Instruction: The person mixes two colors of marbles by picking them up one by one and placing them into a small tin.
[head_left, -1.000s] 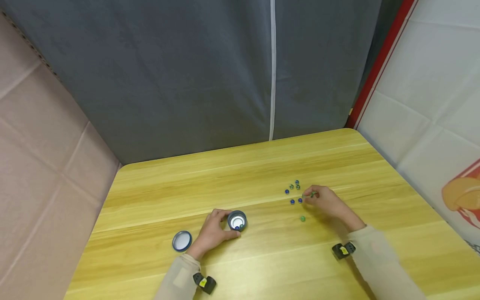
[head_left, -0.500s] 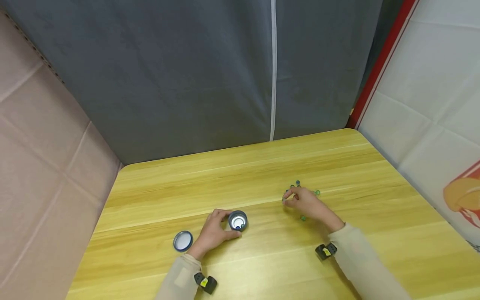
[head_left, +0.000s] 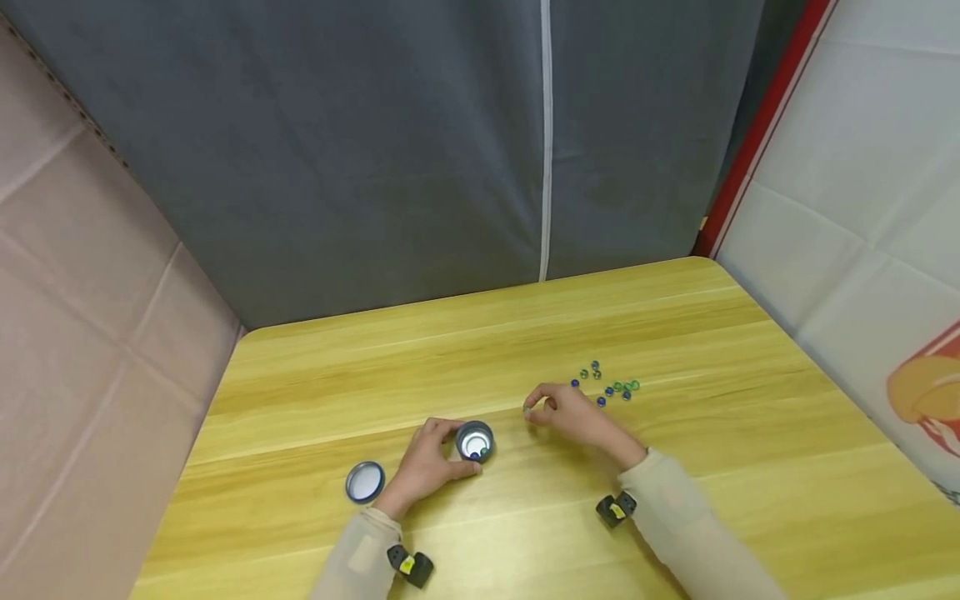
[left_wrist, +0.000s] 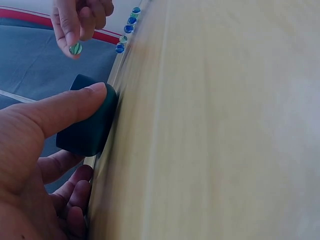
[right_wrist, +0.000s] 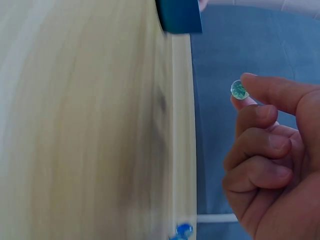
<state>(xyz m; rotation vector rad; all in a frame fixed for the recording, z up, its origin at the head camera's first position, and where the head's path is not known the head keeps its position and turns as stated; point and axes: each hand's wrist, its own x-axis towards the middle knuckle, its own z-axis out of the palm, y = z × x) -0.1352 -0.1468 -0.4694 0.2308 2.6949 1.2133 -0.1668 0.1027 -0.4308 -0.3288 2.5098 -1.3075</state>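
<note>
My left hand [head_left: 429,467] grips a small round dark-blue tin [left_wrist: 90,127], thumb on one side and fingers on the other. The tin stands upright on the table with its top uncovered; a blue marble [head_left: 475,456] and a greenish marble [head_left: 484,452] lie inside. To the right, my right hand [head_left: 573,414] pinches a clear green-streaked marble [right_wrist: 239,90] between thumb and index finger, its other fingers curled. This marble is held above the table, apart from the tin. Left of my left hand lies the tin's round lid [head_left: 364,482], pale inside with a blue rim.
Several blue and green marbles, among them a green marble [head_left: 634,385] and a blue marble [head_left: 602,402], lie loose beyond my right hand. The wooden table [head_left: 300,392] ends at a grey curtain [head_left: 375,167] at the back.
My right hand has moved left from the loose marbles toward the tin, carrying the pinched green marble. The left hand and the tin have stayed in place.
</note>
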